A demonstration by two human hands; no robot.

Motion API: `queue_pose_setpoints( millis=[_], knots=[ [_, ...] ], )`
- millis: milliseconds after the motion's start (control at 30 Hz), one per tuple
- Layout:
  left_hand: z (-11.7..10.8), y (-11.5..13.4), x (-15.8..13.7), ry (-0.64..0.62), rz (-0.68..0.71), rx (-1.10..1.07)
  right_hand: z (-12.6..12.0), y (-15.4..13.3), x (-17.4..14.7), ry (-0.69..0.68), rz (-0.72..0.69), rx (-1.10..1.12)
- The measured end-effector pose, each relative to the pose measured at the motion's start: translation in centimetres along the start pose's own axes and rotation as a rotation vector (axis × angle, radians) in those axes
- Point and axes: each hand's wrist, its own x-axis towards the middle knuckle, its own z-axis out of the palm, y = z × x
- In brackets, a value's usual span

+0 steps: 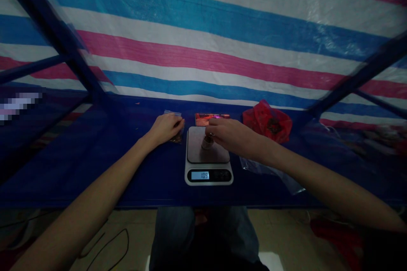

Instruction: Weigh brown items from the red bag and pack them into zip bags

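A kitchen scale [195,156] with a lit display reading 109 stands in front of me. On its plate is a small round cup [207,142], partly hidden by my right hand [230,133]. The fingertips of that hand are closed together at the cup's rim, and what is between them is too small and dark to make out. Left of the scale, my left hand [167,128] lies with curled fingers on a small clear zip bag [177,137] that has brownish bits inside. Its fingers appear closed on the bag.
Behind the scale lies a phone [203,118] with a bright screen. An open red plastic bag [265,120] with dark contents is to the right, above a clear plastic bag [276,173]. Dark blue frame bars [68,51] and a striped sheet [197,51] close in the blue table [149,178].
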Motion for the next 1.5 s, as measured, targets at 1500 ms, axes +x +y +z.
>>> queue_pose_setpoints(
  millis=[1500],
  knots=[
    [0.2,-0.1,0.0,0.015,-0.001,-0.012,-0.8,2.3,2.2,-0.127,-0.302,0.351]
  ],
)
